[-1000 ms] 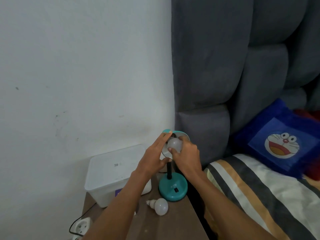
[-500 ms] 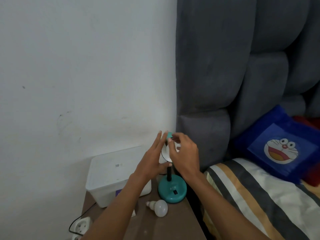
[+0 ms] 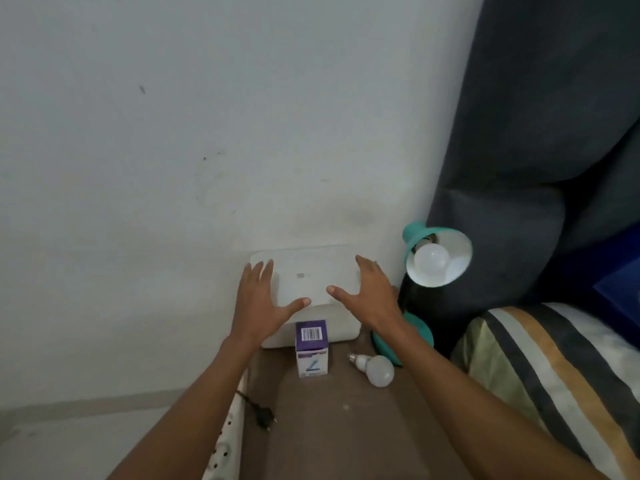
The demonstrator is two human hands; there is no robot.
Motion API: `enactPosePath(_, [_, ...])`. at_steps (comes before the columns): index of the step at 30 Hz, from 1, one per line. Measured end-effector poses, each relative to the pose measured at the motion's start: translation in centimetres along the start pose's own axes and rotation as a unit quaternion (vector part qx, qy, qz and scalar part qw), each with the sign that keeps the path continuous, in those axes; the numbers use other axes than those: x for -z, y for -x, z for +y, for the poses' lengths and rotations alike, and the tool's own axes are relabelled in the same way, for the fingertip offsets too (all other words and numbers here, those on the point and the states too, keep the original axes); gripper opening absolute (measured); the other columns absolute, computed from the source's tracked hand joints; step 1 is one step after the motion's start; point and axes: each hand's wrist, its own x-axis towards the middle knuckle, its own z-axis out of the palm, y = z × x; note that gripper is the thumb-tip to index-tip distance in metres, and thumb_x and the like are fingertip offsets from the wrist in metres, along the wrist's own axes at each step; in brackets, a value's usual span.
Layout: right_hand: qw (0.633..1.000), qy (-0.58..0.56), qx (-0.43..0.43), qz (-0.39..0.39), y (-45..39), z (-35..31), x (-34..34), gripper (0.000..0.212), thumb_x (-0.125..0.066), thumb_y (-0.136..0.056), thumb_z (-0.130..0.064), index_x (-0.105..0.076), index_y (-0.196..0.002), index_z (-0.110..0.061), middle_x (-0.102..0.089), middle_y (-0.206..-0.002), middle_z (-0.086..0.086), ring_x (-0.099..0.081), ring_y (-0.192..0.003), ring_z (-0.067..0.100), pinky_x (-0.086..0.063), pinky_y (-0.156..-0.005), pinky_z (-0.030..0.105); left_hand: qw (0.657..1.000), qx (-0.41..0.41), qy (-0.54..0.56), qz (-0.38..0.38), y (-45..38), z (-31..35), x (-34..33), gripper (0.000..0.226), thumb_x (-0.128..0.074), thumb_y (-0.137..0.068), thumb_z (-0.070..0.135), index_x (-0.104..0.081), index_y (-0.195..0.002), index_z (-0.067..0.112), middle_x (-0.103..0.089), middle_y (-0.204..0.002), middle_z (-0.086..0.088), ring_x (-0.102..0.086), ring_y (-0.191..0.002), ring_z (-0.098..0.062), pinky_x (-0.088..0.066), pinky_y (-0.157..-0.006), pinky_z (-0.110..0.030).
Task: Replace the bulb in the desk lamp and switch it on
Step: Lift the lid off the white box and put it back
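The teal desk lamp (image 3: pixel 417 237) stands at the right of the brown bedside table, its shade tilted toward me with a white bulb (image 3: pixel 431 260) seated in it, unlit. Its teal base (image 3: pixel 420 332) is partly hidden behind my right forearm. A second white bulb (image 3: pixel 375 369) lies loose on the table beside the base. My left hand (image 3: pixel 258 303) and my right hand (image 3: pixel 369 294) hover open, fingers spread, over the white box, holding nothing. A black plug (image 3: pixel 265 415) lies unplugged on the table near a white power strip (image 3: pixel 221 448).
A white lidded box (image 3: pixel 311 271) sits against the wall. In front of it stands a small purple and white bulb carton (image 3: pixel 311 348). A grey padded headboard (image 3: pixel 540 133) and a striped bed (image 3: pixel 554 375) flank the right side.
Both hands have let go of the lamp shade and bulb and moved left and down over the white box. The view has tilted downward.
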Motion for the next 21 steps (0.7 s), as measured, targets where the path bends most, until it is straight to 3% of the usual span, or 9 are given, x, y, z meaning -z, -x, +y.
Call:
enactPosePath(2, [0.998, 0.007, -0.039, -0.051, -0.9, 1.0, -1.2, 0.116, -0.076, -0.072, -0.066, -0.017, -0.158, -0.013, -0.017, -0.165, 0.012, -0.018, -0.151, 0.028, -0.023, -0.12, 0.042, 0.999, 0.043, 0.008, -0.021, 0.1, -1.2, 0.0, 0.132, -0.073, -0.065, 0.081, -0.012, -0.164, 0.019, -0.006, -0.173, -0.007, 0.001, -0.16, -0.027, -0.01, -0.128, -0.047])
enactPosePath(5, [0.992, 0.009, -0.069, -0.104, -1.8, 2.3, -2.7, 0.135, -0.08, -0.058, -0.073, -0.008, -0.159, -0.018, -0.005, -0.167, 0.01, -0.01, -0.152, 0.029, -0.022, -0.121, 0.049, 0.996, 0.056, 0.033, -0.054, 0.1, -1.7, 0.0, 0.138, -0.08, -0.062, 0.077, -0.008, -0.164, 0.018, -0.001, -0.173, -0.006, -0.009, -0.159, -0.029, -0.02, -0.125, -0.047])
enactPosePath(8, [0.993, 0.001, -0.068, -0.097, -1.9, 3.0, -3.6, 0.137, -0.079, -0.052, -0.077, -0.012, -0.158, -0.019, -0.011, -0.165, 0.011, -0.015, -0.151, 0.029, -0.028, -0.119, 0.05, 0.997, 0.048, 0.044, -0.048, -0.3, -2.1, 0.2, 0.139, -0.087, -0.059, 0.069, -0.015, -0.163, 0.012, -0.018, -0.169, -0.009, -0.028, -0.152, -0.03, -0.034, -0.118, -0.044])
enactPosePath(12, [0.995, -0.011, -0.064, -0.08, -1.6, 3.4, -3.8, 0.141, -0.069, -0.046, -0.087, -0.013, -0.157, -0.021, -0.015, -0.162, 0.008, -0.025, -0.147, 0.029, -0.035, -0.115, 0.052, 0.998, 0.035, 0.042, -0.034, -0.7, -2.6, 0.4, 0.133, -0.078, -0.045, 0.086, -0.037, -0.148, 0.012, -0.048, -0.141, -0.006, -0.049, -0.13, -0.027, -0.051, -0.101, -0.043])
enactPosePath(21, [0.998, -0.017, -0.035, -0.046, -1.0, 2.5, -3.0, 0.131, -0.077, -0.062, -0.073, -0.008, -0.159, -0.018, -0.007, -0.166, 0.006, -0.017, -0.151, 0.026, -0.029, -0.119, 0.05, 0.998, 0.004, 0.068, 0.011, -0.5, -2.2, 1.5, 0.117, -0.081, -0.044, 0.086, -0.046, -0.131, 0.017, -0.053, -0.125, 0.001, -0.054, -0.117, -0.022, -0.056, -0.093, -0.046])
